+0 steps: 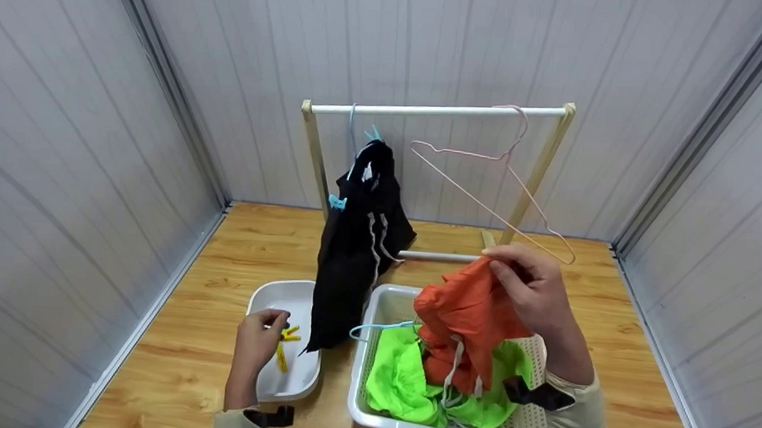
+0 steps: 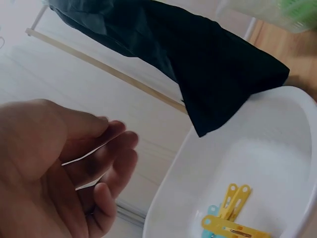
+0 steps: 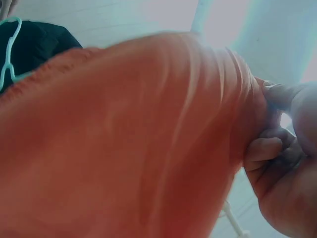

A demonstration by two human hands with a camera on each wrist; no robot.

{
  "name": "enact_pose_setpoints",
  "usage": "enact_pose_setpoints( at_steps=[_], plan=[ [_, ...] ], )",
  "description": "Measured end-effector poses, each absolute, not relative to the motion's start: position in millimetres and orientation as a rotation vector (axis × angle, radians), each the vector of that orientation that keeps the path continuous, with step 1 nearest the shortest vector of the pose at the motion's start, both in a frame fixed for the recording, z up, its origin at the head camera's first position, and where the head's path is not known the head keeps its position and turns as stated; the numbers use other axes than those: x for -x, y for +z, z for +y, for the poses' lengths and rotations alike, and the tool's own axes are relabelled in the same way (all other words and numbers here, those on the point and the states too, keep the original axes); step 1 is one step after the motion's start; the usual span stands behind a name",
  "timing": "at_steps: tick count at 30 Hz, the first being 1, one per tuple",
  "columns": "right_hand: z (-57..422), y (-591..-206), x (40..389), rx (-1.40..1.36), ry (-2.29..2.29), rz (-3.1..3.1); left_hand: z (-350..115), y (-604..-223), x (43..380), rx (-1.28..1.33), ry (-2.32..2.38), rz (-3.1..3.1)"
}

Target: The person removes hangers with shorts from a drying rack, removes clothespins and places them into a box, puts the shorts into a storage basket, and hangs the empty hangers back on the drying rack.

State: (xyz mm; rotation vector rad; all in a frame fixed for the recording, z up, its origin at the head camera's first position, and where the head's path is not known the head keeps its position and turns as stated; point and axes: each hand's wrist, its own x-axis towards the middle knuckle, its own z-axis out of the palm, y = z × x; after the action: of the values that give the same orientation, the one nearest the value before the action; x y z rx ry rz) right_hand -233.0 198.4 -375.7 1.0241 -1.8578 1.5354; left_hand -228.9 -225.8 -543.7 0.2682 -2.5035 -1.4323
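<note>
My right hand (image 1: 533,287) pinches the edge of a pair of orange drawstring pants (image 1: 461,309) between thumb and fingers. The cloth hangs bunched over a white basket (image 1: 383,426), its pale cords dangling. Bright green clothing (image 1: 405,378) lies in the basket below. My left hand (image 1: 260,341) hovers by a white tub (image 1: 266,293), fingers loosely bent; the left wrist view shows nothing between them. Inside the tub are yellow clothespins (image 2: 233,208) and a light blue clothespin (image 2: 212,214). In the right wrist view the orange cloth hides most of the scene.
Black drawstring pants (image 1: 352,258) hang from a rack (image 1: 425,110), with blue clothespins (image 1: 337,202) on them. To their right hangs a bare pink hanger (image 1: 465,154). A light blue hanger (image 1: 375,328) pokes out of the basket. Pale panel walls (image 1: 390,38) enclose the wooden surface (image 1: 171,353).
</note>
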Motion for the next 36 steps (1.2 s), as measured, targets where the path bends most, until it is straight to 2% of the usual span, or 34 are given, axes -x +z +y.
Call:
enact_pose_setpoints(
  at_steps=[14,24,36],
  plan=[
    [198.7,-351.2,217.8,-0.841,1.48,-1.628,-206.3,-521.2,205.5,0.009,-1.486,-2.672],
    [221.6,-361.1,229.1,-0.546,1.758,-1.207,-176.7,-514.6,204.0,0.419,-1.525,-2.656],
    [216.6,-369.7,228.5,-0.379,1.982,-0.8,-133.9,-510.5,206.6,0.623,-1.514,-2.472]
  ],
)
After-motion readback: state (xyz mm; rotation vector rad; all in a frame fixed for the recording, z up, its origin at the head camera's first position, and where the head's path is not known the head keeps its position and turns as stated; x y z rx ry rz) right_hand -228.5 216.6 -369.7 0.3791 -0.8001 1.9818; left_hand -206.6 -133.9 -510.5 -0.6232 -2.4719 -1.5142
